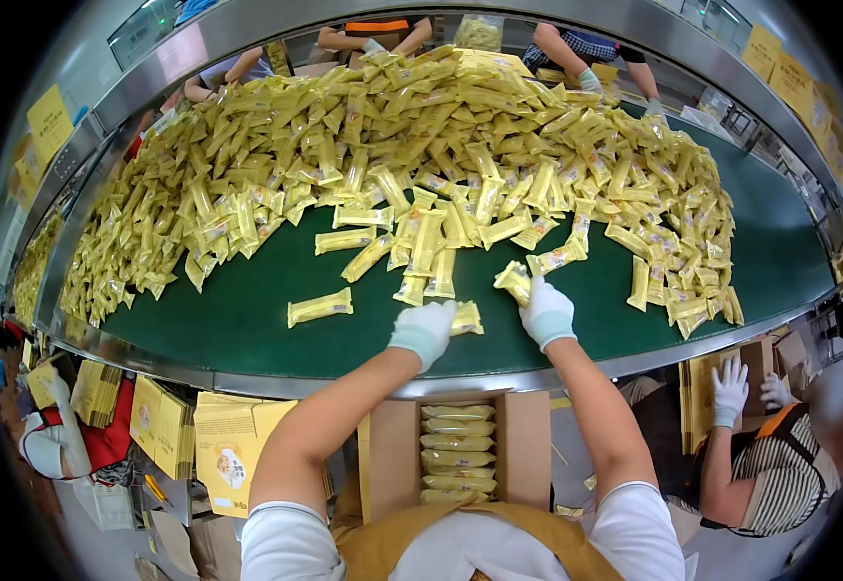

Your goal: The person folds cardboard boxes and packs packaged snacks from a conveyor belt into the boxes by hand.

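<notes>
My left hand [426,331], in a white glove, closes around a yellow wrapped snack packet [467,319] that pokes out to its right, over the near part of the green conveyor belt [247,329]. My right hand [546,312], also gloved, grips another yellow packet [512,282] by its end, slightly farther out. Just beyond it lies a loose packet [558,258]. Below my hands an open cardboard box [390,455] stands against the belt edge, with several packets [457,443] stacked in a row inside. The fingertips of both hands are partly hidden.
A large heap of yellow packets [344,136] covers the far belt. A metal rail [276,385] edges the near side. Folded yellow cartons [233,450] stand at lower left. Co-workers stand on both sides, one with a gloved hand [729,390] at right, and others across the belt.
</notes>
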A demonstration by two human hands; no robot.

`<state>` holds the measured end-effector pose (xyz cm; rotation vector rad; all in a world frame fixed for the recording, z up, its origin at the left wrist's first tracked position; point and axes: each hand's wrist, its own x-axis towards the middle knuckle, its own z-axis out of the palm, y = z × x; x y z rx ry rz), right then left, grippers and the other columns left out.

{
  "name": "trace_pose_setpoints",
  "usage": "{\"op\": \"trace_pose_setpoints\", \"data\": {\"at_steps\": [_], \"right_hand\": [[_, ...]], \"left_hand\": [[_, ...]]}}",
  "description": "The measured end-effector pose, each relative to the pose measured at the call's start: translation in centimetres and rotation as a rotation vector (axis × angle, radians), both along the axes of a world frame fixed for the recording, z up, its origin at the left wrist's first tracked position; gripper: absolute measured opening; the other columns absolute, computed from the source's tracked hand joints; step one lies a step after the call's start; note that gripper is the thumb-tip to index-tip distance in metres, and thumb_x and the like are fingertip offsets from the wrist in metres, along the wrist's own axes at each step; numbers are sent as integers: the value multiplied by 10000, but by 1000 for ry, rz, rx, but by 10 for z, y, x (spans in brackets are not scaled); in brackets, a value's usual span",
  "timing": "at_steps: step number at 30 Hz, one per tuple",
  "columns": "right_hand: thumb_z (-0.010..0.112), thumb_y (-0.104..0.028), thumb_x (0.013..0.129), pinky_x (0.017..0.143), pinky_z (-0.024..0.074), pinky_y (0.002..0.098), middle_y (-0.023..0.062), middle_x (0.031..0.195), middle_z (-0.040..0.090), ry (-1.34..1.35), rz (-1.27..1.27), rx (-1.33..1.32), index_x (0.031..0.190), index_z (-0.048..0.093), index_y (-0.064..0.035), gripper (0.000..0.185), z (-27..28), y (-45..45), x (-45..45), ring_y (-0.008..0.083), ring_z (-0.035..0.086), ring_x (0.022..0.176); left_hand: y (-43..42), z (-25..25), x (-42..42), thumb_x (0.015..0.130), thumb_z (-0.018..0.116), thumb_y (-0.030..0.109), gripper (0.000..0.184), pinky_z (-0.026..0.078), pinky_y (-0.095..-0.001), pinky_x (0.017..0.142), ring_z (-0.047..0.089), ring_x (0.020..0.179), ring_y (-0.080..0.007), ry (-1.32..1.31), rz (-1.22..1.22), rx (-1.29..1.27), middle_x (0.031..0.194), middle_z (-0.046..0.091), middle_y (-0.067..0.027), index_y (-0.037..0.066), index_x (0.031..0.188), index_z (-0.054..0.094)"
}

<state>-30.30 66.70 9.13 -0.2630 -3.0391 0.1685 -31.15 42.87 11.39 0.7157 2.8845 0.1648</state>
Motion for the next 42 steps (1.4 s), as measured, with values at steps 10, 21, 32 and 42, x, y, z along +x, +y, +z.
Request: {"op": "trace_pose_setpoints", "data": {"at_steps": [10,21,32,42], "right_hand": [[770,-540,735,949,408,437,165,1204,512,214,414,20,1461,375,32,1005,9,-9,65,340,500,1111],[790,-753,521,1064,425,443,264,1294,567,-112,376,-30,1149,665,49,1026,49,77,-55,424,516,1233],[858,-604,547,1087,430,424,275,1401,465,-472,205,-96,1304,551,22,1030,52,76,-52,438,491,1261],[795,-531,612,1023,393,479,195,1233,536,10,524,119,1197,567,-54,788,23,64,40,385,506,1156]], "left_hand": [[-81,-16,28,754,735,621,974,361,-432,1074,515,1234,-310,364,-120,-82,1253,576,-178,33,1460,411],[-99,5,38,670,856,514,1179,387,-445,1045,495,1231,-365,-85,-23,-72,1328,502,-211,-46,1521,263],[-213,10,-43,594,872,563,1060,274,-467,1195,375,1404,-416,-75,77,-67,1440,448,-265,-11,1381,454],[-182,21,6,535,896,528,1192,411,-486,1061,500,1225,-415,-49,198,-96,1391,452,-223,81,1494,345]]}}
